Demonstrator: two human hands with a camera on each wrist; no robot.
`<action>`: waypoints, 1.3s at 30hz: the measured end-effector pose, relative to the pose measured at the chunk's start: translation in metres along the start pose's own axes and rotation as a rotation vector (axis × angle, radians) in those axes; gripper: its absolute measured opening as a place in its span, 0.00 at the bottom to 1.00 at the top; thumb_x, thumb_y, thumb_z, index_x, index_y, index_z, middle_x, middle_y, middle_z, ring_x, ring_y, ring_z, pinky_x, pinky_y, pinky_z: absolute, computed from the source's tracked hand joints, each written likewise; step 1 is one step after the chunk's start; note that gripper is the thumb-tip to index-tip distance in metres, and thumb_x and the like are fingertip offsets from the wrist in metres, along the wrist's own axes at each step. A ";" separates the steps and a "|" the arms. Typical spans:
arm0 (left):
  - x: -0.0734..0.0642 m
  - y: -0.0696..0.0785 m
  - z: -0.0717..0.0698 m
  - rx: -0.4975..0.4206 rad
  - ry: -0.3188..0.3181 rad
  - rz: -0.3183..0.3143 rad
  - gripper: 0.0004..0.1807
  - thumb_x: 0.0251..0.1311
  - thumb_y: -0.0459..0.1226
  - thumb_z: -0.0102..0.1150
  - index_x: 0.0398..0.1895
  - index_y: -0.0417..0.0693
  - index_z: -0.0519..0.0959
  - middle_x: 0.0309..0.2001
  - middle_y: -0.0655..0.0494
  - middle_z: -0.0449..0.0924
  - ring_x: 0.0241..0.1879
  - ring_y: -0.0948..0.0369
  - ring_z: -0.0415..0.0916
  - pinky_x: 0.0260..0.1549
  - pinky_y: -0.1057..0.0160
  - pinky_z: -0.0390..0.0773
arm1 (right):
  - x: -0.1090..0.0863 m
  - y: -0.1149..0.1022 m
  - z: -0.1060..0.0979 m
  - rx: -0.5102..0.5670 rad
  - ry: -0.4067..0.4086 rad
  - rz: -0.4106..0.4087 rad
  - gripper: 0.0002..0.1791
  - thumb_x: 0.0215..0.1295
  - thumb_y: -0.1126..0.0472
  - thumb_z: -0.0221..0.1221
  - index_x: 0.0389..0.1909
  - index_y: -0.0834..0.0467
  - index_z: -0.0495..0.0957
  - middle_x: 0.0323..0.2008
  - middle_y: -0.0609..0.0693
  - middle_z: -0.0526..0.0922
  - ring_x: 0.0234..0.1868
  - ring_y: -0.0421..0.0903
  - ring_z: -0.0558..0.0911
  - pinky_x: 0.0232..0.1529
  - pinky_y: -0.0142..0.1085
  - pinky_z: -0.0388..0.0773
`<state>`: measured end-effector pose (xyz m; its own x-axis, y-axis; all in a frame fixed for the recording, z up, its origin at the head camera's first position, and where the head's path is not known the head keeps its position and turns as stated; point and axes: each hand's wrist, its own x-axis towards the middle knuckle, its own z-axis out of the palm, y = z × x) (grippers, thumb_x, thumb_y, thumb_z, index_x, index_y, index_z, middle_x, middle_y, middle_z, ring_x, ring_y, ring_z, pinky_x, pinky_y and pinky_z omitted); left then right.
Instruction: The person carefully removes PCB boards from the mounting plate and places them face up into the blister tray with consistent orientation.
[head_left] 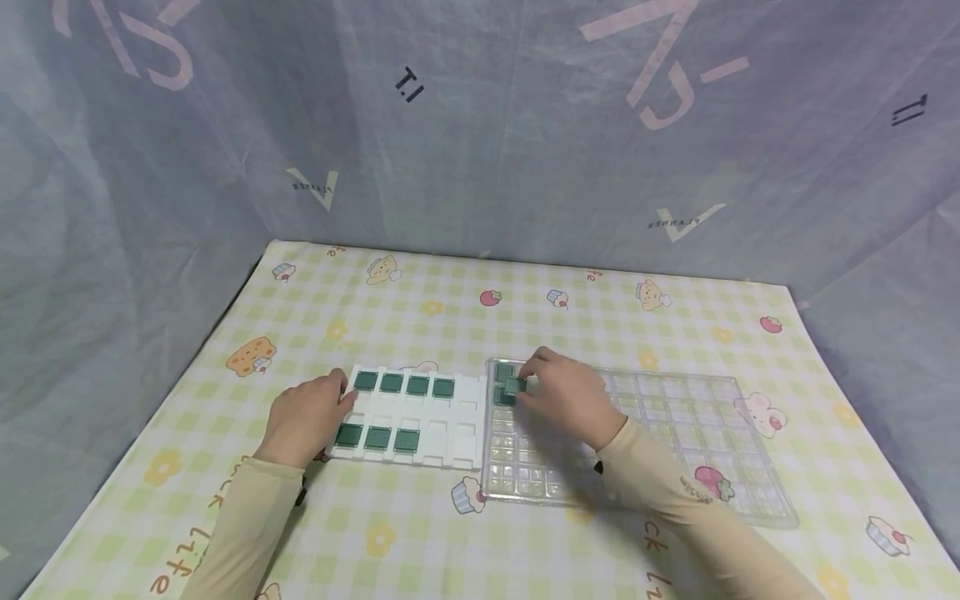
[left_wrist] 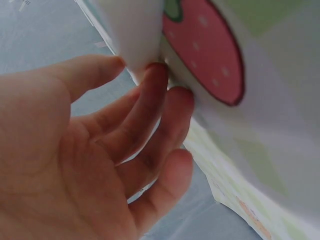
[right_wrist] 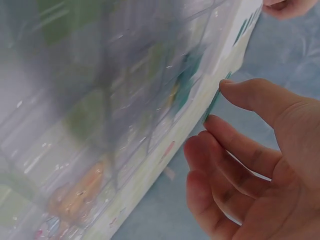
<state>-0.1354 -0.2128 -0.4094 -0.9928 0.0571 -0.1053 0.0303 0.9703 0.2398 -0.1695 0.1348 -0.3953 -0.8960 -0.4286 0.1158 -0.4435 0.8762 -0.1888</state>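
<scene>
My left hand (head_left: 306,417) grips the left edge of a white tray (head_left: 408,410), with thumb and curled fingers at its rim in the left wrist view. Small square green circuit boards (head_left: 377,437) lie in the tray: several in the far row, three in the near row. Between thumb and index finger, my right hand (head_left: 566,396) pinches another thin green circuit board (right_wrist: 214,102). It is held over the far left corner of a clear plastic compartment tray (head_left: 517,498). Two green boards (head_left: 504,372) sit there in the leftmost column, the nearer one partly covered by the held board.
The two trays lie side by side on a checked tablecloth (head_left: 382,537) with printed cartoons. My right forearm (head_left: 675,500) crosses over the clear tray and hides part of its cells. Grey fabric (head_left: 480,167) hangs behind the table and along both sides.
</scene>
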 end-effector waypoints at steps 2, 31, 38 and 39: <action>0.000 0.000 0.000 0.000 0.000 0.000 0.13 0.74 0.43 0.55 0.43 0.40 0.76 0.25 0.52 0.77 0.21 0.58 0.70 0.21 0.60 0.66 | 0.001 0.004 0.001 -0.005 0.000 -0.003 0.16 0.57 0.50 0.73 0.43 0.54 0.87 0.43 0.48 0.85 0.29 0.40 0.82 0.26 0.34 0.77; 0.000 -0.001 0.001 -0.004 0.004 -0.002 0.13 0.73 0.43 0.56 0.43 0.40 0.76 0.25 0.51 0.78 0.21 0.58 0.70 0.22 0.60 0.65 | 0.011 0.029 0.005 -0.009 -0.077 0.040 0.15 0.58 0.52 0.73 0.42 0.55 0.88 0.41 0.49 0.84 0.30 0.43 0.82 0.30 0.42 0.82; 0.001 -0.001 0.000 -0.021 0.011 0.000 0.13 0.73 0.43 0.56 0.42 0.40 0.76 0.24 0.52 0.77 0.20 0.58 0.69 0.21 0.60 0.65 | 0.012 0.029 0.006 -0.013 -0.107 0.043 0.15 0.59 0.52 0.72 0.43 0.55 0.88 0.42 0.49 0.85 0.33 0.44 0.84 0.33 0.42 0.83; 0.001 -0.001 0.000 -0.023 0.012 -0.001 0.13 0.73 0.43 0.56 0.42 0.40 0.77 0.24 0.52 0.77 0.20 0.58 0.69 0.21 0.61 0.65 | 0.012 0.029 0.006 -0.015 -0.109 0.040 0.14 0.59 0.52 0.72 0.43 0.55 0.88 0.43 0.49 0.85 0.34 0.44 0.85 0.33 0.42 0.83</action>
<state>-0.1362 -0.2136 -0.4096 -0.9941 0.0533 -0.0944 0.0269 0.9648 0.2615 -0.1935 0.1539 -0.4056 -0.9104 -0.4136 0.0018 -0.4074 0.8960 -0.1768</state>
